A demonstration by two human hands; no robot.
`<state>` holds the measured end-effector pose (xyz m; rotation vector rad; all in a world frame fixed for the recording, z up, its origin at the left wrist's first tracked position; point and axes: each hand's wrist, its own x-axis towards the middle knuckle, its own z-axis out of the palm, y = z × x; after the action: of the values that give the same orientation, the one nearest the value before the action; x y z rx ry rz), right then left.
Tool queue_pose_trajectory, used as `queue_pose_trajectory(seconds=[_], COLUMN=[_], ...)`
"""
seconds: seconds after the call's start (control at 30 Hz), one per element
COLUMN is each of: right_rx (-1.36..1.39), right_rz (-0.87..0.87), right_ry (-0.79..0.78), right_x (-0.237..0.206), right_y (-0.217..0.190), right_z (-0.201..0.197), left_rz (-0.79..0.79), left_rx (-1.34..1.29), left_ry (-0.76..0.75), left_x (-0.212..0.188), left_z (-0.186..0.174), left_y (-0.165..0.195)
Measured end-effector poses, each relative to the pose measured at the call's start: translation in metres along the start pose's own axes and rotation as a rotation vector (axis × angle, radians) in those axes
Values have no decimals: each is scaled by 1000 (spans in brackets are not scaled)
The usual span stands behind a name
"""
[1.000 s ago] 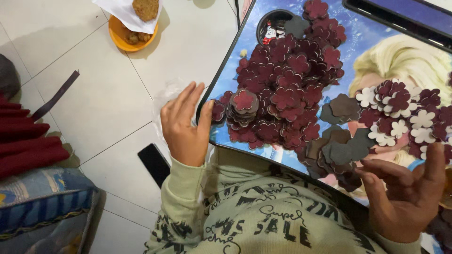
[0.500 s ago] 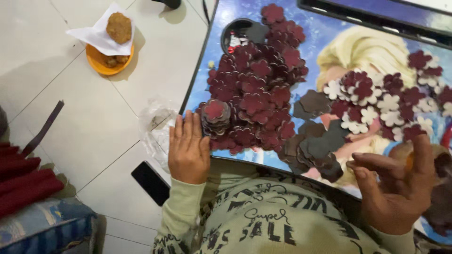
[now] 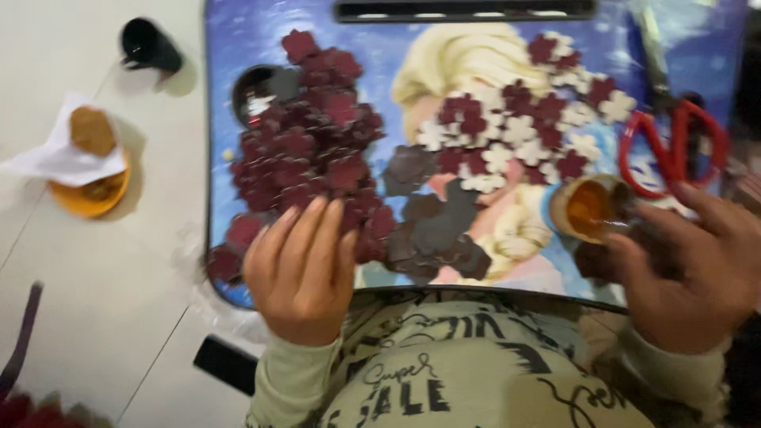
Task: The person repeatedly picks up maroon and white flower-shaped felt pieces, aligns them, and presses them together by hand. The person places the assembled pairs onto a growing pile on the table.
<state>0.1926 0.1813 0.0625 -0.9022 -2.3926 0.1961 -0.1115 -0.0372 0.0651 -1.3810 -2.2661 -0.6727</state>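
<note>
The left hand (image 3: 301,269) lies flat, fingers (image 3: 313,230) loosely spread and holding nothing, their tips resting on the near edge of a heap of dark red flower-shaped cutouts (image 3: 305,150). That heap covers the left part of a lap desk (image 3: 713,47) with a blue cartoon picture on its top. The right hand (image 3: 697,269) is at the desk's right edge, fingers curled around a small round container with an amber inside (image 3: 590,208); the frame is blurred, so the grip looks closed on it, though how firmly is hard to tell.

Between the two hands, near the desk's front edge, lies a cluster of darker brown-grey flower cutouts (image 3: 436,214). Farther back, toward the middle and right, white and dark red flower cutouts (image 3: 515,135) lie mixed together. Red-handled scissors (image 3: 674,150) rest on the desk just behind the right hand. A round dark recess (image 3: 258,87) sits in the desk's far left corner, partly covered by the red heap.

Off the desk, on the pale tiled floor (image 3: 103,277) to the left, an orange bowl (image 3: 91,194) holds a white paper with a brown biscuit (image 3: 91,131) on top. A black cup (image 3: 151,47) lies tipped farther back. A flat black object (image 3: 226,364) lies by the left sleeve.
</note>
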Motion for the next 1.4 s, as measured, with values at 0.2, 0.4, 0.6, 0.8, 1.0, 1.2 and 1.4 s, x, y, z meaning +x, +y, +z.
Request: queue_pose_trajectory(seconds=[0.2, 0.4, 0.6, 0.8, 1.0, 1.2, 1.4], right_rx=[-65, -20, -43, -25, 27, 29, 162], right_rz=[23, -2, -38, -35, -4, -3, 3], right_ry=[-40, -101, -108, -26, -28, -45, -109], right_x=[18, 20, 17, 10, 1, -10, -1], right_y=[5, 21, 37, 40, 35, 41, 33], right_z=[7, 19, 27, 19, 10, 16, 1], left_rz=[135, 108, 122, 112, 67, 95, 69], left_rx=[-193, -289, -316, -292, -343, -343, -416], left_ry=[-132, -225, -217, -174, -180, -178, -135], left_x=[59, 75, 86, 96, 104, 105, 104], left_z=[61, 100, 119, 126, 131, 144, 139], left_y=[58, 82, 93, 96, 96, 97, 103])
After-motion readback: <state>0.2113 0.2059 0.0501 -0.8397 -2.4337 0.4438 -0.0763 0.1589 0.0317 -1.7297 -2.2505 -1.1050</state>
